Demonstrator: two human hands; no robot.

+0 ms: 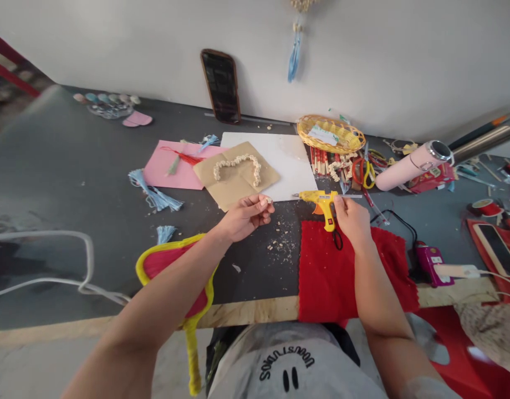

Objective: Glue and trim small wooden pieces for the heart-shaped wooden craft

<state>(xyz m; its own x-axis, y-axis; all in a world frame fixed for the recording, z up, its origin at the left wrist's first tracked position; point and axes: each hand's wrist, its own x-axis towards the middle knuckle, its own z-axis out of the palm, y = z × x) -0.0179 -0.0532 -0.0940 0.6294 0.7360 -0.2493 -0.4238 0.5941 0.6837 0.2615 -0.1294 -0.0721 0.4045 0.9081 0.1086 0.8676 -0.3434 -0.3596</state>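
Observation:
My left hand (249, 216) is closed, pinching a small cream-coloured piece (269, 200) between thumb and fingertips. My right hand (355, 221) is closed at the back of a yellow hot glue gun (319, 198), whose nozzle points left toward my left hand. A clear glue stick (351, 196) sticks out of its rear. Beyond my left hand, a brown paper sheet (234, 191) bears a curved chain of small cream pieces (237, 160), arched at the back. Small pale crumbs (282, 244) are scattered on the dark table between my hands.
Red cloth (325, 277) lies under my right forearm. A yellow-rimmed fan (172, 249) overhangs the front edge at left. Behind are a white board (288, 149), yellow basket (346, 138), scissors (368, 174), pink flask (408, 169) and leaning phone (220, 86). A purple power adapter (433, 263) sits right.

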